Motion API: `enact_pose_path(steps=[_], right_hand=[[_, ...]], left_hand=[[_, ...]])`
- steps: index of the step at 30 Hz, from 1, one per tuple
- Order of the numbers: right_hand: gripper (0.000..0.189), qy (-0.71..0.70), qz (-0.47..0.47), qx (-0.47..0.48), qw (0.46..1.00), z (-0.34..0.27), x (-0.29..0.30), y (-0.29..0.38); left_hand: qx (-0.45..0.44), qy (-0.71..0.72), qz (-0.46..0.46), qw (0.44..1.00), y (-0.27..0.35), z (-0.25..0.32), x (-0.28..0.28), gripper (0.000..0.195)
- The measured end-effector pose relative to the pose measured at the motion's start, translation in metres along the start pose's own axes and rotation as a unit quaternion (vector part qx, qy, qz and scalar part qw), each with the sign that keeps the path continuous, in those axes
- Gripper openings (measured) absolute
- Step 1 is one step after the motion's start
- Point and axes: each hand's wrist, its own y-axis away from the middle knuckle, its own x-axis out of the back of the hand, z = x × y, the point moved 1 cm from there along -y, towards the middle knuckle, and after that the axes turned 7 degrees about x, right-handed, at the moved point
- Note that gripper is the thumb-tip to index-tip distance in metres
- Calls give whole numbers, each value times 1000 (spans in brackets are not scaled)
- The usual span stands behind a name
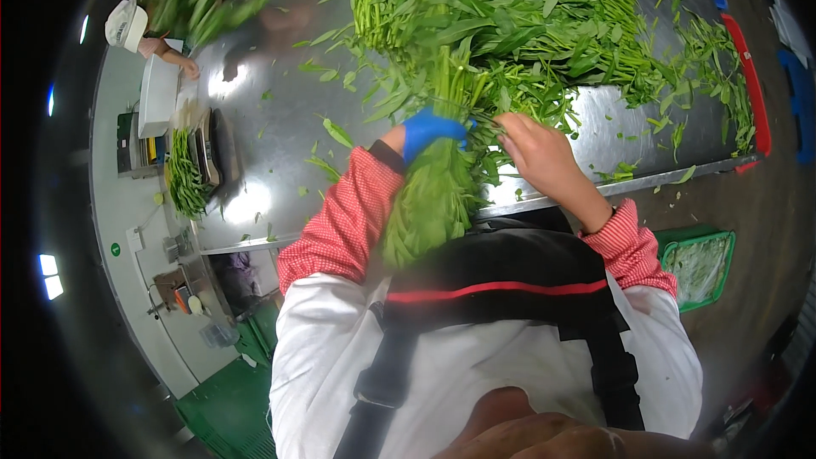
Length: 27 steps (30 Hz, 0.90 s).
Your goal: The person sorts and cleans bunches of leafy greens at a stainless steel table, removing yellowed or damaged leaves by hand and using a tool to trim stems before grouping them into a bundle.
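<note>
My left hand (433, 134), in a blue glove, is closed around a bunch of leafy greens (433, 197) that looks like water spinach. The bunch's leaves hang toward my body and its cut stems point away, over the near edge of the steel table (287, 134). Just right of the bunch, my bare right hand (542, 150) has thumb and fingers pinched together on a thin strand (488, 120) that runs to the stems. Whether the strand is a tie or a stem is unclear. Beyond both hands lies a large heap of the same greens (510, 13).
A bunch of greens (186, 172) rests by a scale-like device (209, 146) at the table's left. Far left, a person in a white cap (126, 25) is beside blurred, moving greens. A red crate (746, 83) borders the right end; a green basket (698, 268) stands below.
</note>
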Motion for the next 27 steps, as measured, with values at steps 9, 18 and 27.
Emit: enact_pose_path(steps=[9,18,27], right_hand=[[9,152,6,-132,980,96,-43,56],[14,190,116,-51,974,16,-5,-6],[35,255,-51,-191,946,91,9,81]], left_hand=[[-32,-96,24,995,-17,10,-14,34],[-105,-522,330,780,1,39,-36,42],[-271,-209,190,920,39,63,19,47]])
